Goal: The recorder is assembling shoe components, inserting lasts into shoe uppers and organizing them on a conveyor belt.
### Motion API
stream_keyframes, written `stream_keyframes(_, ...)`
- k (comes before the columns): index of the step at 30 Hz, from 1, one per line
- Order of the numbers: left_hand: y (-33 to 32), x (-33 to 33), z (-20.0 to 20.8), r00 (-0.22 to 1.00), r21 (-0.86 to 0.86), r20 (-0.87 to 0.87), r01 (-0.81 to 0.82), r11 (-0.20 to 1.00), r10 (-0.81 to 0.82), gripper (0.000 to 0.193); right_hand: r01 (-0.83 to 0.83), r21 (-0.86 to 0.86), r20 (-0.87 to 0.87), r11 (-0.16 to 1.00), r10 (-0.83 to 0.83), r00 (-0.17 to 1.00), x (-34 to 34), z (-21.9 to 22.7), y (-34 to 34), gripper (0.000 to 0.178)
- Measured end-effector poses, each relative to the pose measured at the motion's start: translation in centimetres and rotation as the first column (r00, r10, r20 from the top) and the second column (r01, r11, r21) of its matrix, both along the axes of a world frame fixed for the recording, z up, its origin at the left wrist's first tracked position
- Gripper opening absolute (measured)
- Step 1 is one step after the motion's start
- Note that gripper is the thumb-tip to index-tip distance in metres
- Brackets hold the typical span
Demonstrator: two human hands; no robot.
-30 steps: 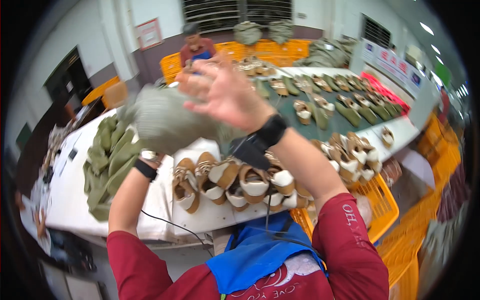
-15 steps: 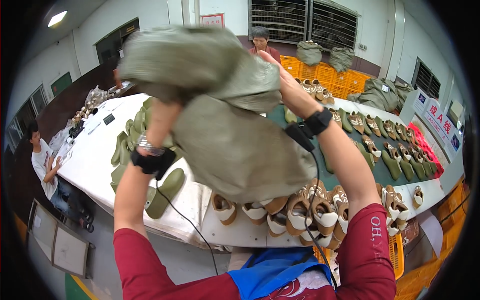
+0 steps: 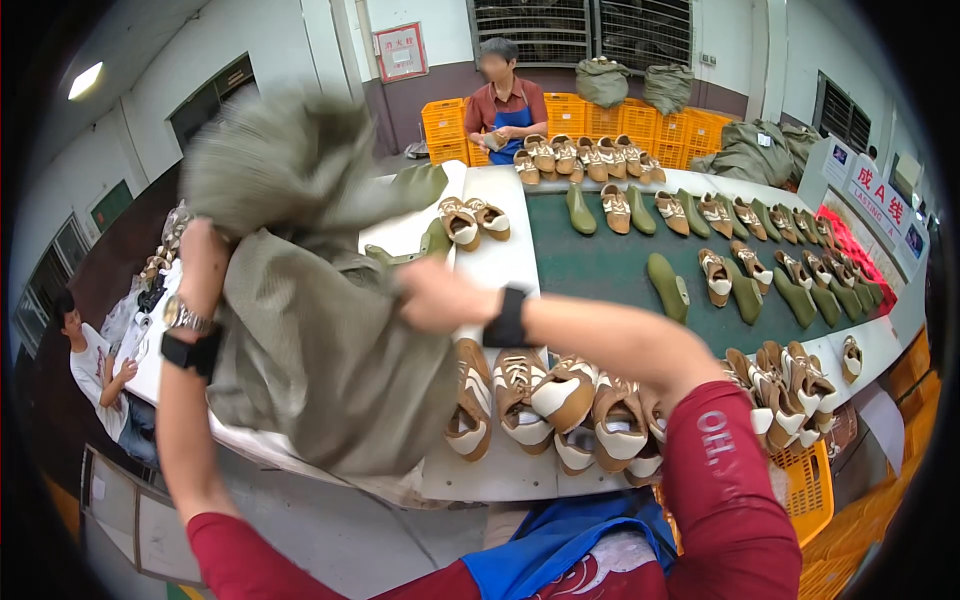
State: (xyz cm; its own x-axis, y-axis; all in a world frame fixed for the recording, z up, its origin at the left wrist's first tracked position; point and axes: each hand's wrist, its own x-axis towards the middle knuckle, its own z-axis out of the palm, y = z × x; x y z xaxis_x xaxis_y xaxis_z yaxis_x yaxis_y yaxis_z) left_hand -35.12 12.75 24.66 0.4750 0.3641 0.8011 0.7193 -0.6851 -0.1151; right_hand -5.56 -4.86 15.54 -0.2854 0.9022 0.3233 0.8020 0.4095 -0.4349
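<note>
"Over the white table (image 3: 492, 268), what do we hold?"
"Our left hand (image 3: 203, 250) and right hand (image 3: 440, 294) both clutch a green sack (image 3: 320, 350); green shoe forms (image 3: 436, 240) lie out behind, but what's left inside, we cannot tell."

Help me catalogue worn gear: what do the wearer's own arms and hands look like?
Both arms have short, dark red sleeves. The left hand is bare, with a silvery watch and a black strap at the wrist. The right hand is bare, with a black wristband; the right sleeve bears pale lettering.
</note>
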Motion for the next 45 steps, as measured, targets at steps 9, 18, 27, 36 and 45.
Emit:
stream_keyframes(9, -9.9, 0.1, -1.9, 0.695, -0.654, -0.416, 0.219, 0.724, -0.586, 0.045, -0.008, 0.582, 0.038, 0.813, -0.017, 0.999, 10.3, 6.5, 5.4, 0.02)
stream_keyframes(18, -13.9, 14.3, -4.9, 0.915, -0.441, -0.284, 0.141, 0.886, -0.287, 0.049, -0.073, 0.308, -0.237, 0.949, 0.151, 0.96, 9.4, 1.1, 5.7, 0.039)
stream_keyframes(27, -8.8, 8.9, -9.0, 0.996, -0.354, -0.064, -0.079, 0.932, 0.06, 0.053, -0.207, 0.162, -0.314, 0.965, 0.249, 0.916, 9.4, 0.6, 4.3, 0.048)
stream_keyframes(36, -8.2, 11.7, -8.1, 0.565, -0.58, -0.248, 0.564, 0.587, -0.787, 0.053, -0.286, -0.189, -0.687, 0.939, 0.082, 0.722, 8.2, 3.8, -1.6, 0.055)
stream_keyframes(45, -5.8, 15.5, -11.6, 0.507, -0.594, 0.593, 0.8, 0.084, -0.625, 0.043, -0.379, -0.163, -0.747, 0.911, 0.137, 0.651, 6.4, 3.0, -4.5, 0.042)
